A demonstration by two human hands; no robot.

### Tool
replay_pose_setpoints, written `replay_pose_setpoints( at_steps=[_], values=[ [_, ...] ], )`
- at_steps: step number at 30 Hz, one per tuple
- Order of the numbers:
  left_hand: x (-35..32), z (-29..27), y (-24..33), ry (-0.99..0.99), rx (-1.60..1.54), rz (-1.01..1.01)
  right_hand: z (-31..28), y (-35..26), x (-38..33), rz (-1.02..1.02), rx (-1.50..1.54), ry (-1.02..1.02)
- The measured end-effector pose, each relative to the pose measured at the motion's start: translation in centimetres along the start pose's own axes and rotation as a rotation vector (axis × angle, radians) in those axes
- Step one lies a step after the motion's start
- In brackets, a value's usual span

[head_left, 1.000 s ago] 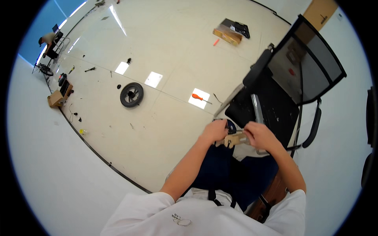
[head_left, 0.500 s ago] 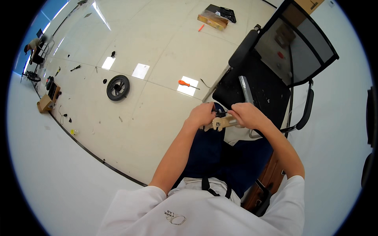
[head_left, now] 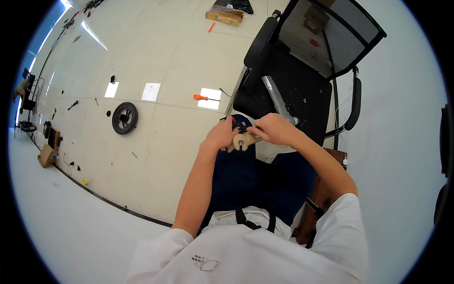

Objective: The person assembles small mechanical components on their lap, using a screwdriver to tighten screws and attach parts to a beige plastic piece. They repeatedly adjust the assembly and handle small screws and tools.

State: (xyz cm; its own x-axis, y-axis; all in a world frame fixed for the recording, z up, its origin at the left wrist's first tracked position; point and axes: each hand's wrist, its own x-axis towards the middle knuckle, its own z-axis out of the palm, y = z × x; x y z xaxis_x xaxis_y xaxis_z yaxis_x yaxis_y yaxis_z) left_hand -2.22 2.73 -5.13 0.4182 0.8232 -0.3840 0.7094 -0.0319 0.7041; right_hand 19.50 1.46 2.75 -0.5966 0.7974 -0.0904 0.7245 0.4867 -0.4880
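Above my thighs, a tan part [head_left: 242, 141] with a notched, jaw-like end sits between my two hands, together with a small black piece [head_left: 242, 126]. My left hand [head_left: 221, 134] is closed around the left side of these pieces. From the right, my right hand [head_left: 275, 128] pinches close to the black piece, its fingers closed. Whatever lies inside the right fingers is too small and covered to name. Just beyond that hand, a silver metal tube [head_left: 278, 98] rests on the seat of a black office chair [head_left: 302, 97].
A black wheel [head_left: 125, 118] lies on the tiled floor to the left. An orange-handled screwdriver [head_left: 200, 97] is ahead of my hands. Farther off are an open cardboard box [head_left: 224, 17] and scattered small parts. Another box [head_left: 47, 155] stands by the left wall.
The view has shifted, so floor items and the chair sit differently in it. My hands remain together at the tan part, with the black piece more exposed between them.
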Motion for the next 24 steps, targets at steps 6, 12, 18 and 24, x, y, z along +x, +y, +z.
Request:
replay_pose_setpoints(
  at_steps=[6, 12, 18, 24],
  values=[
    [-0.1, -0.1, -1.2, -0.149, 0.116, 0.09, -1.1, 0.1, 1.0, 0.062, 0.134, -0.094],
    [-0.7, 0.0, 0.4, -0.09, 0.189, 0.023, -0.6, 0.1, 0.8, 0.162, 0.281, -0.119],
    [-1.0, 0.0, 0.6, -0.085, 0.197, 0.016, -1.0, -0.5, 0.9, 0.269, 0.31, -0.134],
    [-0.7, 0.2, -0.1, -0.078, 0.245, 0.058, -0.3, -1.1, 0.9, 0.338, 0.303, -0.102]
  ],
)
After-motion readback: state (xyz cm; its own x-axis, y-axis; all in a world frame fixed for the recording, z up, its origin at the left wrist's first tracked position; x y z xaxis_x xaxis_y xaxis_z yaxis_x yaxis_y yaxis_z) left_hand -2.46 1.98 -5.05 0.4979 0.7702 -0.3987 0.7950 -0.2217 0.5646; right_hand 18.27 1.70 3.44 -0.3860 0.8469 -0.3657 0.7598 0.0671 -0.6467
